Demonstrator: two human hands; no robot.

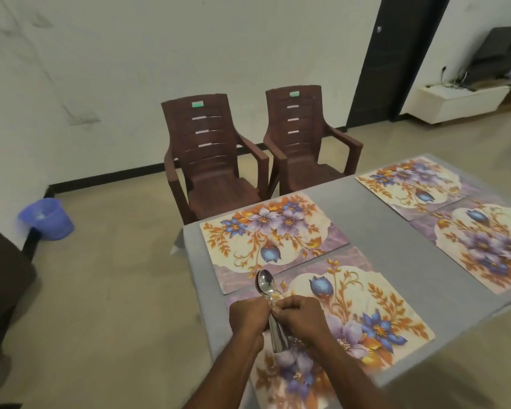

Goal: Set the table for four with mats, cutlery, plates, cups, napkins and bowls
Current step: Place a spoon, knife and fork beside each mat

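1. Nearest the camera, the left hand (248,315) and the right hand (300,317) meet over the near mat (366,314). Both have their fingers curled round one bundle of spoons (270,308): the left hand's grip is wrapped about the handles, and the right hand's grip looks to be pinching at the necks, as if picking one spoon out. The bowls of the spoons stick up past the knuckles and the handle ends hang below the hands.

2. Risks, as I judge them: with several smooth handles bunched in one grip, drawing one out could loosen the others and let them slide down onto the mat or off the near corner of the tabletop (375,228) to the floor (115,290). How many spoons are held cannot be told.

3. Four floral mats are down: the near one, a second mat (273,240) just beyond it and touching its edge, and two far mats (413,184) (484,246) on the right, edges overlapping. No plates, cups, napkins or bowls show yet, so the setting is at an early stage.

4. The tabletop is grey and plain between the mat pairs.

5. Beyond it stand two brown plastic chairs (210,154) (304,137) side by side against a white wall; a blue bucket (46,218) sits on the floor at left, and a dark door frame (393,60) and a low white cabinet (455,103) are at the right rear.
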